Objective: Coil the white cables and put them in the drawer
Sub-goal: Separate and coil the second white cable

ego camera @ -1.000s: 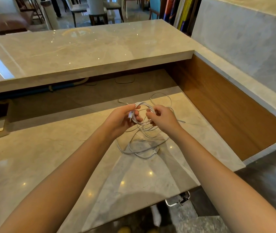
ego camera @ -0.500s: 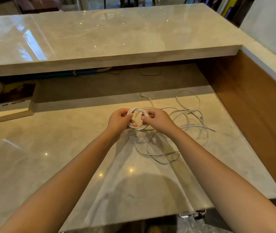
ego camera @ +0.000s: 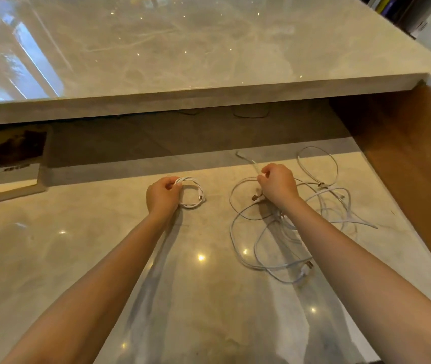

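On marble desk [ego camera: 77, 258] | coiled cable [ego camera: 192, 206] | loose cables [ego camera: 304, 271] | counter [ego camera: 209, 48] behind | wood panel [ego camera: 406, 166] right

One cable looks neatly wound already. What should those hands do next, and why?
Probably the left hand should let go of the finished coil, which seems to rest on the countertop, so it can help the right hand, whose fingers pinch a strand of the loose tangle.

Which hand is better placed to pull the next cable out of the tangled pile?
Right. The right hand sits over the tangled cables and pinches one strand. The left hand grips the finished coil, off to the left and apart from the tangle.
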The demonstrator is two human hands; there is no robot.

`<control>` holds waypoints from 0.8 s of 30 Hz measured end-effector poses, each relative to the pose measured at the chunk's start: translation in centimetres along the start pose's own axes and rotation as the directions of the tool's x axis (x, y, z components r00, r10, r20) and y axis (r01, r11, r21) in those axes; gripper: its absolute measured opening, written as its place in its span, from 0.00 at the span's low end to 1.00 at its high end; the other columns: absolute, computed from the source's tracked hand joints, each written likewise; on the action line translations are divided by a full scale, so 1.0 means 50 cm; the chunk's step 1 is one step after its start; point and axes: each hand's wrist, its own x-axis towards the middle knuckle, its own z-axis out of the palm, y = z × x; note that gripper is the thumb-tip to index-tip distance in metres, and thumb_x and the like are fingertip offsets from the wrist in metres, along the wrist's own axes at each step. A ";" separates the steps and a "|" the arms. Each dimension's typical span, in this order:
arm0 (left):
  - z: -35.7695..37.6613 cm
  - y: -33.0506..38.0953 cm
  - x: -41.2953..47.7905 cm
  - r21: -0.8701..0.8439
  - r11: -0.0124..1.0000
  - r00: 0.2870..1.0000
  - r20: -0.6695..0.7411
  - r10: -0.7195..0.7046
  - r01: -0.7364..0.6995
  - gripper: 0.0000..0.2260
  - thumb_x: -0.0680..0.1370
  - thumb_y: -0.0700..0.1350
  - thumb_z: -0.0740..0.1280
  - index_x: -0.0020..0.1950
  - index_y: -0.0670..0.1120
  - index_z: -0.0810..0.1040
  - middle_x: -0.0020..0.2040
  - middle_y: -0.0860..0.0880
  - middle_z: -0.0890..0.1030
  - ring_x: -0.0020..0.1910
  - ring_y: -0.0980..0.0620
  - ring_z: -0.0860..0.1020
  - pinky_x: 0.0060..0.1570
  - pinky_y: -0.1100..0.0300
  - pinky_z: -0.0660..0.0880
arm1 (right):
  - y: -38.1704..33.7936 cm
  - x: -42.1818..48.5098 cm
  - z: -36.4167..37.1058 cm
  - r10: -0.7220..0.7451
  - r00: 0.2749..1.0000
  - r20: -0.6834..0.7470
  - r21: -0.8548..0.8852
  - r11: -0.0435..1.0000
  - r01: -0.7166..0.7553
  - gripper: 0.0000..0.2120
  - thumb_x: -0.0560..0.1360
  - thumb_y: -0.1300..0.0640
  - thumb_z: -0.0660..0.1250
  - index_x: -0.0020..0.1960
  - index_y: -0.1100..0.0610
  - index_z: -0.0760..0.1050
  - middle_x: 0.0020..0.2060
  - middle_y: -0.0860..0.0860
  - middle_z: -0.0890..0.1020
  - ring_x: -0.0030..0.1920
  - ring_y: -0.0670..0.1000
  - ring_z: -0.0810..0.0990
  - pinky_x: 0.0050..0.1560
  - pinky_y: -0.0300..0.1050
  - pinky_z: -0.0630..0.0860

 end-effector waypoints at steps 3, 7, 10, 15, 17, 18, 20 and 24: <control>0.011 -0.028 0.019 0.149 0.988 0.998 -0.052 0.039 -0.030 0.10 0.77 0.45 0.65 0.55 0.45 0.82 0.52 0.47 0.82 0.56 0.45 0.74 0.57 0.50 0.74 | 0.018 0.017 0.010 0.008 0.999 0.032 -0.119 0.993 -0.004 0.15 0.76 0.55 0.64 0.60 0.62 0.75 0.58 0.59 0.77 0.60 0.60 0.73 0.57 0.51 0.73; 0.015 -0.024 0.019 0.371 0.925 0.991 -0.072 0.114 -0.080 0.15 0.77 0.46 0.66 0.63 0.45 0.76 0.60 0.43 0.76 0.61 0.42 0.68 0.59 0.50 0.68 | 0.031 0.030 0.011 -0.025 0.996 0.082 -0.141 0.989 0.036 0.10 0.75 0.59 0.65 0.55 0.61 0.77 0.56 0.59 0.76 0.56 0.60 0.76 0.52 0.49 0.73; 0.023 0.031 -0.038 0.365 0.858 0.921 -0.001 0.389 -0.362 0.14 0.76 0.44 0.66 0.61 0.45 0.76 0.59 0.43 0.75 0.59 0.44 0.69 0.58 0.54 0.66 | 0.034 0.031 -0.012 -0.060 0.989 0.133 -0.079 0.994 0.071 0.13 0.76 0.57 0.66 0.58 0.61 0.76 0.54 0.58 0.79 0.53 0.58 0.78 0.50 0.48 0.73; 0.088 0.074 -0.219 0.004 0.546 0.318 0.817 0.481 -0.837 0.14 0.75 0.52 0.68 0.57 0.47 0.77 0.49 0.47 0.79 0.49 0.51 0.73 0.50 0.57 0.69 | 0.028 -0.034 -0.103 -0.258 0.944 0.206 0.043 0.966 0.255 0.10 0.76 0.57 0.65 0.56 0.56 0.78 0.50 0.52 0.81 0.50 0.51 0.78 0.51 0.44 0.74; 0.121 0.044 -0.260 -0.020 0.316 0.128 0.888 0.442 -0.949 0.16 0.72 0.52 0.70 0.56 0.46 0.77 0.47 0.46 0.79 0.48 0.48 0.74 0.47 0.53 0.71 | 0.038 -0.089 -0.145 -0.348 0.891 0.290 0.131 0.937 0.324 0.07 0.75 0.57 0.66 0.52 0.54 0.80 0.47 0.48 0.81 0.48 0.47 0.78 0.50 0.40 0.73; 0.131 0.033 -0.267 -0.007 0.266 0.114 0.891 0.439 -0.964 0.14 0.72 0.50 0.70 0.55 0.45 0.78 0.47 0.45 0.80 0.47 0.46 0.75 0.46 0.52 0.72 | 0.049 -0.119 -0.159 -0.380 0.856 0.350 0.154 0.925 0.347 0.05 0.75 0.57 0.67 0.50 0.53 0.80 0.45 0.47 0.81 0.47 0.46 0.78 0.48 0.38 0.74; 0.137 0.030 -0.266 0.040 0.313 0.186 0.871 0.454 -0.949 0.11 0.74 0.49 0.68 0.53 0.45 0.79 0.47 0.46 0.80 0.48 0.46 0.75 0.47 0.51 0.72 | 0.079 -0.175 -0.169 -0.402 0.775 0.488 0.137 0.912 0.387 0.03 0.74 0.56 0.67 0.47 0.52 0.79 0.42 0.45 0.81 0.44 0.45 0.78 0.46 0.39 0.75; 0.132 0.049 -0.251 0.071 0.497 0.306 0.859 0.410 -0.865 0.10 0.74 0.49 0.68 0.52 0.47 0.80 0.48 0.49 0.79 0.50 0.53 0.73 0.50 0.58 0.70 | 0.153 -0.255 -0.108 -0.359 0.703 0.614 -0.121 0.838 0.533 0.08 0.73 0.50 0.66 0.50 0.51 0.76 0.47 0.48 0.78 0.49 0.50 0.75 0.49 0.47 0.73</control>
